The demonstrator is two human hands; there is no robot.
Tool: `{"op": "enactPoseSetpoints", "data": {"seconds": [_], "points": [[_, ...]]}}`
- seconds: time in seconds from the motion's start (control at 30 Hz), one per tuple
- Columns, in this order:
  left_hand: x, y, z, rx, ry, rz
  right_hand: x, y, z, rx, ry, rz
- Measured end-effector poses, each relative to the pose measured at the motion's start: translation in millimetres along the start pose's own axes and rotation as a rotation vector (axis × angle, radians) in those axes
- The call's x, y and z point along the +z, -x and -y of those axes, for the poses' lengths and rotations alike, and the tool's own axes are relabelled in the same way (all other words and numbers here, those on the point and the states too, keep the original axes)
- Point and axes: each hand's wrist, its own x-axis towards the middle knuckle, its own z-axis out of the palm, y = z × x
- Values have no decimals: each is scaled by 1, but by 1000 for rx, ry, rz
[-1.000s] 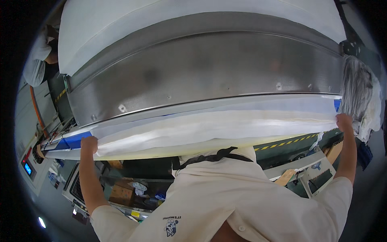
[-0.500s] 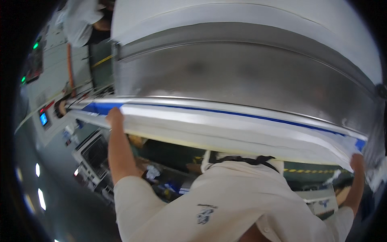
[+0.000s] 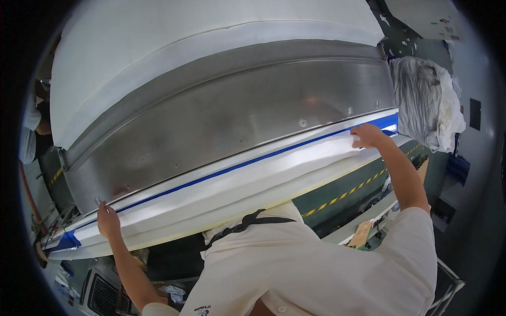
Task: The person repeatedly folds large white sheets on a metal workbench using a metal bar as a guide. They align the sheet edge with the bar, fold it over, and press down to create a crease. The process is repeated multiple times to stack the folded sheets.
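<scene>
A long white cloth (image 3: 253,176) lies lengthwise over the narrow padded ledge in front of me, its folds running left to right. A blue strip (image 3: 232,164) shows along its far side, wider at both ends. My right hand (image 3: 370,137) is closed on the cloth near the right end, fingertips curled on its edge beside the wide blue part. Toward the left end, my left hand (image 3: 108,221) is at the far edge of the cloth, its fingertips together next to the metal panel. What they pinch, if anything, is too small to tell.
Beyond the ledge rises a broad brushed metal panel (image 3: 221,116), with a large white fabric-covered surface (image 3: 211,26) behind it. Crumpled grey-white sheeting (image 3: 424,100) hangs at the right. Yellow-black floor tape (image 3: 342,196) runs below the ledge. Another person's arm (image 3: 43,124) shows at far left.
The view has swung rightward, bringing the right end of the ledge into full sight. My left hand has shifted from the cloth's near left end to its far edge. My right hand remains by the right end.
</scene>
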Motion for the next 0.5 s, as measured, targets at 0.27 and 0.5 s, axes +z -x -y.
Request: {"op": "enactPoseSetpoints", "data": {"seconds": [0.27, 0.5], "points": [[32, 42, 12, 128, 267, -298, 39, -3, 12, 67, 79, -166], [18, 22, -26, 225, 406, -463, 34, -15, 65, -44, -80, -398]]}}
